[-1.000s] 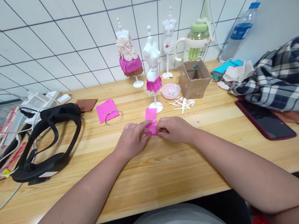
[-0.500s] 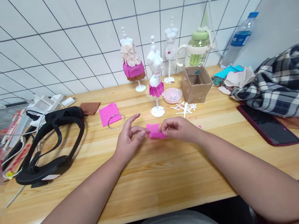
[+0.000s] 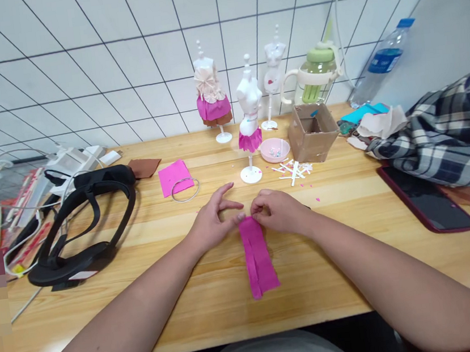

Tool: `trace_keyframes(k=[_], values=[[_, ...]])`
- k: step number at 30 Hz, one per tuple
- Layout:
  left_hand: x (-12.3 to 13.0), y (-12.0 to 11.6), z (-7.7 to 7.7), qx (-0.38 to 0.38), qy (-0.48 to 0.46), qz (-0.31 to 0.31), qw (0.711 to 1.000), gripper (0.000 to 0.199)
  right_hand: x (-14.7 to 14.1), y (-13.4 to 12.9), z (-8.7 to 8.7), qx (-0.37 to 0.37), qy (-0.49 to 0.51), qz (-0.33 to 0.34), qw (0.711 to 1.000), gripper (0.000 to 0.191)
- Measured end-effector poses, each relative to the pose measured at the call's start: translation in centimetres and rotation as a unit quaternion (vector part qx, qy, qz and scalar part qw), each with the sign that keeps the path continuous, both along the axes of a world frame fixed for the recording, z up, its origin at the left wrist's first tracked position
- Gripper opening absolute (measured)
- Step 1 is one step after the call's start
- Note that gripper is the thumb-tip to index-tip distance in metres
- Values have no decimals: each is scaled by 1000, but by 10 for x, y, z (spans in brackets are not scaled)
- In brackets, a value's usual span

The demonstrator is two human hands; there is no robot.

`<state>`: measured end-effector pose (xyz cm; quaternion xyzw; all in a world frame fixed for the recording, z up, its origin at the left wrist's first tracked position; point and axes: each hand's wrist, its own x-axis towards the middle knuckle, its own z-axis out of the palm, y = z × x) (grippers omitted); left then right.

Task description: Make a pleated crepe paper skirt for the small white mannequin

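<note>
A magenta fabric strip (image 3: 262, 255) with a lengthwise fold hangs or lies below my hands, its long side running toward the table's front edge. My right hand (image 3: 281, 211) pinches its top corner between thumb and fingers. Beside that corner, my left hand (image 3: 214, 218) has its fingers spread, with the thumb tip at the strip's top edge. Just beyond the hands stands a small white mannequin (image 3: 248, 103) wearing a gathered magenta skirt (image 3: 250, 139). A magenta fabric square (image 3: 171, 173) lies to the left, partly under a thin metal ring (image 3: 185, 190).
Behind stand a dressed mannequin (image 3: 213, 104) and a bare one (image 3: 274, 68). Right of centre are a pink bowl (image 3: 276, 156), white strips (image 3: 295, 173), a cardboard box (image 3: 315, 140) and a jug (image 3: 315, 77). A phone (image 3: 428, 198) lies right, a black headset frame (image 3: 87, 268) left.
The magenta piece was a short blurred patch between my hands; now it extends down toward me as a long strip. Both hands appear slightly lower and further right, as the view has shifted.
</note>
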<state>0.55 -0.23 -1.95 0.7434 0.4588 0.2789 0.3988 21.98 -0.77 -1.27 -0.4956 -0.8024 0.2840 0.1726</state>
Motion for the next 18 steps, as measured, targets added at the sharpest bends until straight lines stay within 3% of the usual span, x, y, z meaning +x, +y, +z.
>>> trace_keyframes(k=[6,18], values=[[5,-1,-1,71,75,-12,995,71,1,1,-3,21,-29,5,999,13],[5,0,-2,82,74,-5,994,66,0,1,-4,25,-31,-18,999,14]])
